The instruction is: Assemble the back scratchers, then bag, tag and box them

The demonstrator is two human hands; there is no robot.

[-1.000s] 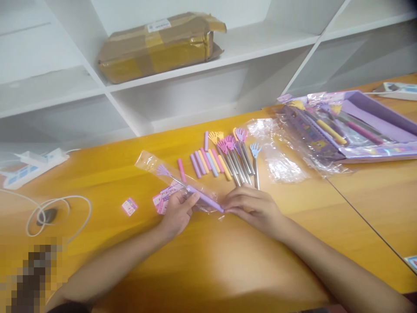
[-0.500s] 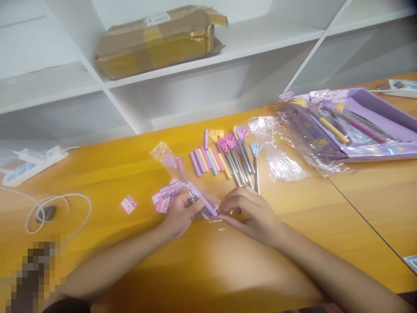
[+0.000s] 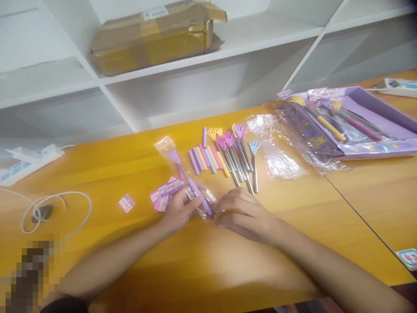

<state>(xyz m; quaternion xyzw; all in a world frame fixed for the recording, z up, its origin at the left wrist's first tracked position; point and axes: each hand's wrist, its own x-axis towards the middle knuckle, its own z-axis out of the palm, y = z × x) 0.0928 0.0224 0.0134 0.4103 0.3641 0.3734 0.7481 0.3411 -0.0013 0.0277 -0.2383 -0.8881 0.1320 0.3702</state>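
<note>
My left hand [image 3: 180, 208] is closed around a purple back scratcher [image 3: 196, 190] inside a clear plastic bag [image 3: 165, 145], its claw end pointing away from me. My right hand [image 3: 244, 213] is at the handle end of the bag, fingers bent together; what they pinch, if anything, is hidden. Pink printed cards [image 3: 165, 194] lie in a pile beside my left hand. Beyond the hands are several loose coloured handle sleeves [image 3: 210, 158] in a row, and several metal-rod back scratchers [image 3: 236, 152] with pink, yellow, purple and blue claws.
Empty clear bags [image 3: 280, 152] lie right of the back scratchers. Farther right, a purple box [image 3: 387, 117] holds bagged back scratchers. At left are one pink card [image 3: 126, 203], a white cable [image 3: 87, 204] and a power strip [image 3: 31, 163]. A taped carton [image 3: 156, 39] rests on the white shelf.
The bagged back scratcher has turned slightly more upright in my left hand. My right fingers have drawn together at the bag's near end. The whole view has shifted a little.
</note>
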